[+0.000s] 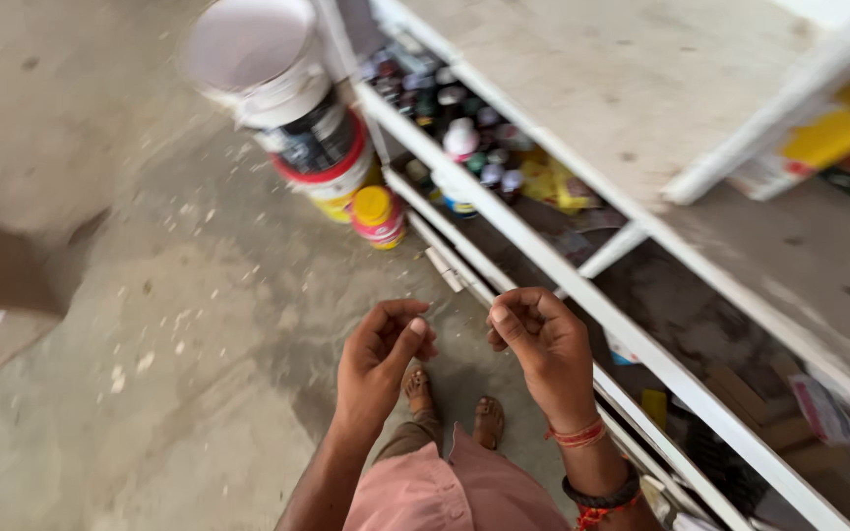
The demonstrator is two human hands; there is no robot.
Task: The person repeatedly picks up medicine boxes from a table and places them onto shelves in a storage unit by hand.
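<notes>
My left hand (381,356) is raised in front of me with its fingers curled and the thumb out; I see nothing in it. My right hand (537,339) is beside it, fingers pinched together near the white shelf rail (582,295); whether something small is between the fingertips I cannot tell. Thread bands and a dark bangle sit on the right wrist (597,462). Below the hands are my feet in sandals (453,403) on the concrete floor.
A white metal rack (641,118) with worn shelves runs along the right, holding several small bottles (459,138) and packets. Stacked paint buckets (297,108) and a small yellow-lidded can (378,216) stand on the floor. A brown cardboard box (2,275) lies at the left.
</notes>
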